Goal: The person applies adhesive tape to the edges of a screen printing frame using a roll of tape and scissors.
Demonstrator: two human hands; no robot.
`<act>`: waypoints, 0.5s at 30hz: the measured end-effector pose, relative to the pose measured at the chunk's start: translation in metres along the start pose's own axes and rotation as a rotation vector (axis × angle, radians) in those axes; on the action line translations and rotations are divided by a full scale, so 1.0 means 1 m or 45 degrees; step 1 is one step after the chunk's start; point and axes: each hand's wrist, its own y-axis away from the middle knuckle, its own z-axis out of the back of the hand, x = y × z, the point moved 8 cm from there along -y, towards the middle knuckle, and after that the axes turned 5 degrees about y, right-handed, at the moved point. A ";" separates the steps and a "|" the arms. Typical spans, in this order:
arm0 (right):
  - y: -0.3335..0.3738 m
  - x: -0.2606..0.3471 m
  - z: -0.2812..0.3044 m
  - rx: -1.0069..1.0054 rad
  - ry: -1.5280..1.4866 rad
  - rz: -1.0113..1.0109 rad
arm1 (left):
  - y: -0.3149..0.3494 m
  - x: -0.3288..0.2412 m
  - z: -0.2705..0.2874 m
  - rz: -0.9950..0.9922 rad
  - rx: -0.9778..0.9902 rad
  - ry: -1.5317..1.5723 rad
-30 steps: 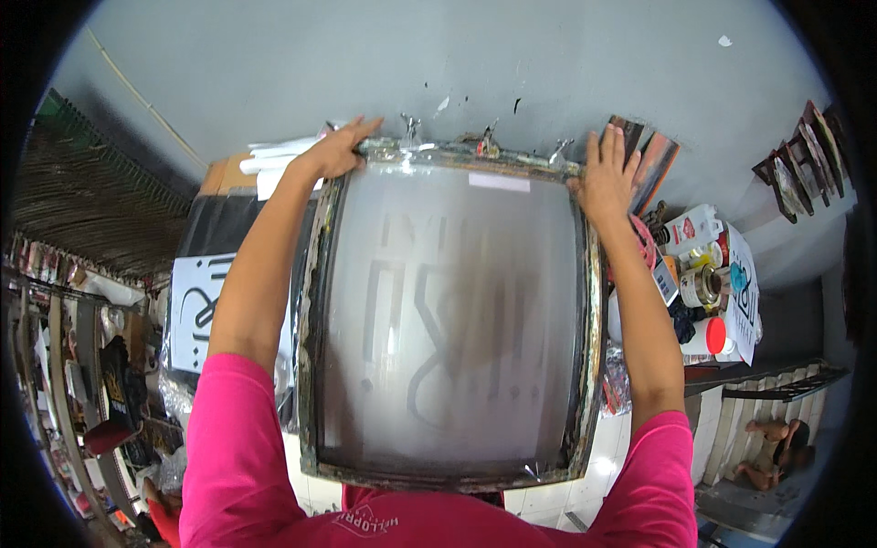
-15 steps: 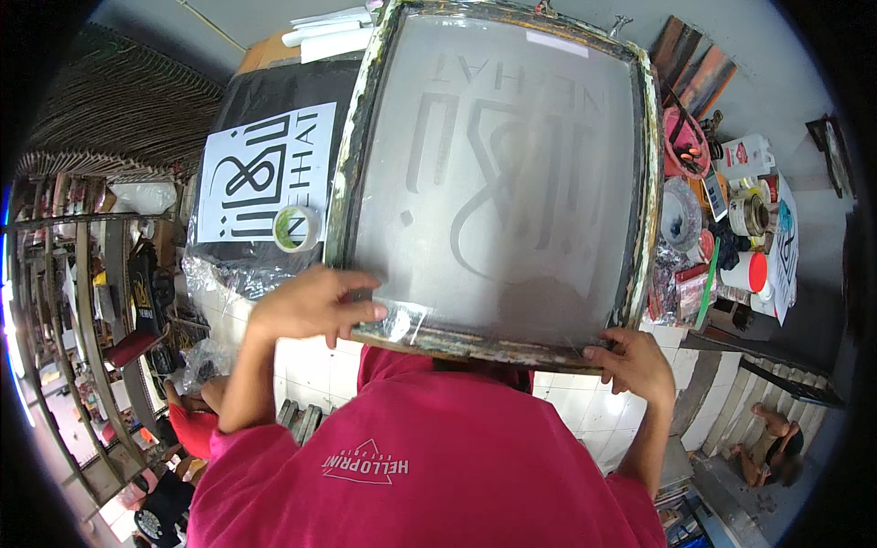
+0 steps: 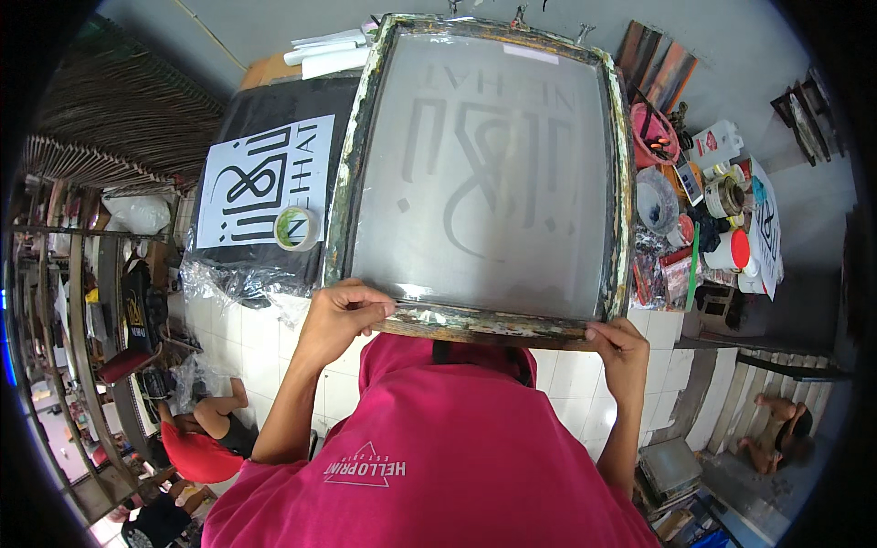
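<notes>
A large screen printing frame (image 3: 340, 228) lies in front of me. Its wood is worn and paint-stained, and its grey mesh (image 3: 384, 256) carries faint mirrored lettering. At the near left corner, my left hand (image 3: 343, 318) pinches thumb against fingers at the left end of what looks like a clear tape strip (image 3: 416, 294) along the near edge. My right hand (image 3: 621, 352) is closed at the near right corner, seemingly on the strip's other end; the film is hard to see there. Left of the frame, a tape roll (image 3: 298, 228) rests on a white printed sheet (image 3: 219, 215).
Beneath the sheet is a black board (image 3: 315, 96) with crumpled clear plastic (image 3: 242, 285). To the right stand a pink basket (image 3: 650, 132), a red-lidded tub (image 3: 728, 249) and several containers. Metal racks (image 3: 82, 301) line the left. People sit at lower left and lower right.
My left hand has gone from spread fingers to a pinch at the near left corner. The frame appears lower and farther left, with my right hand still at its near right corner.
</notes>
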 end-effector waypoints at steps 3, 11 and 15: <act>0.014 0.014 0.009 -0.095 0.030 -0.034 | 0.008 -0.009 0.005 -0.098 -0.013 0.086; 0.000 0.017 0.018 0.123 -0.389 -0.224 | 0.003 -0.008 0.010 0.098 -0.034 0.282; -0.016 -0.008 -0.019 0.285 -0.479 -0.328 | -0.001 -0.005 0.008 0.064 0.004 0.222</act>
